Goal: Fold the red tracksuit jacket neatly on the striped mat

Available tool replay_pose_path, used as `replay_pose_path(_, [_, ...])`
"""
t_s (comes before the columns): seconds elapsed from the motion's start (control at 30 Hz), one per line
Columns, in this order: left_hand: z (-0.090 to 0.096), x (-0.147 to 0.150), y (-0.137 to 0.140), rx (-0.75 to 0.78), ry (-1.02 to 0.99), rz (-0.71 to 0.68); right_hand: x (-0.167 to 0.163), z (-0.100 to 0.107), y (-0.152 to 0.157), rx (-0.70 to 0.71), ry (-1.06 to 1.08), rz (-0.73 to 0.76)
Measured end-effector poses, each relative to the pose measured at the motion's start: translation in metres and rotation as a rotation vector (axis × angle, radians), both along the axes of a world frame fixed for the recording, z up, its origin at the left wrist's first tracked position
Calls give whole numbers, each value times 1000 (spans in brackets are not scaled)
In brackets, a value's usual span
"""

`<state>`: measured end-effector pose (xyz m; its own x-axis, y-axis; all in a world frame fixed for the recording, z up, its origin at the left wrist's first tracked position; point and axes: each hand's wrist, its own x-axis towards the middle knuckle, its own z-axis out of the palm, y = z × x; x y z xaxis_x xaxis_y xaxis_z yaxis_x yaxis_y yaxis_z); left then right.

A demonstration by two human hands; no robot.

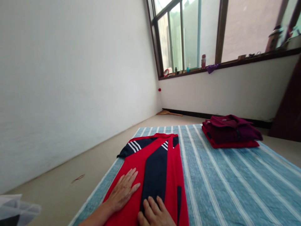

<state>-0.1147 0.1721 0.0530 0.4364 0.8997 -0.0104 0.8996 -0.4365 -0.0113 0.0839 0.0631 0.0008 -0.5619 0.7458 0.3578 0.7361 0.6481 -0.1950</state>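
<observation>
Both hands lie flat and open, grasping nothing: left hand (123, 190) and right hand (154, 213) press on the red-and-navy jersey (152, 166) at bottom centre, apparently pinning it smooth on the striped blue mat (223, 182), folded maroon pile (231, 131) parked right.

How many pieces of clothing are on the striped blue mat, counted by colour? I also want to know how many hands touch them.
Red and navy jacket, lying flat: 1
Dark maroon garment, folded, top of the pile: 1
Red garment, folded, under the maroon one: 1
Total clothing on the mat: 3
Hands pressing flat on the jacket, left hand and right hand: 2
</observation>
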Motion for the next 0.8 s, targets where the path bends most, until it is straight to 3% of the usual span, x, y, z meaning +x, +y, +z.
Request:
replay_pose_path(0.17, [-5, 4, -2, 55, 8, 8, 7, 11, -7, -89, 20, 35])
replay_pose_path(0.33, [-8, 4, -2, 112, 6, -48, 13, 17, -13, -113, 64, 44])
replay_pose_path(0.8, [-16, 4, -2, 144, -16, -24, 18, 21, -15, -154, 70, 62])
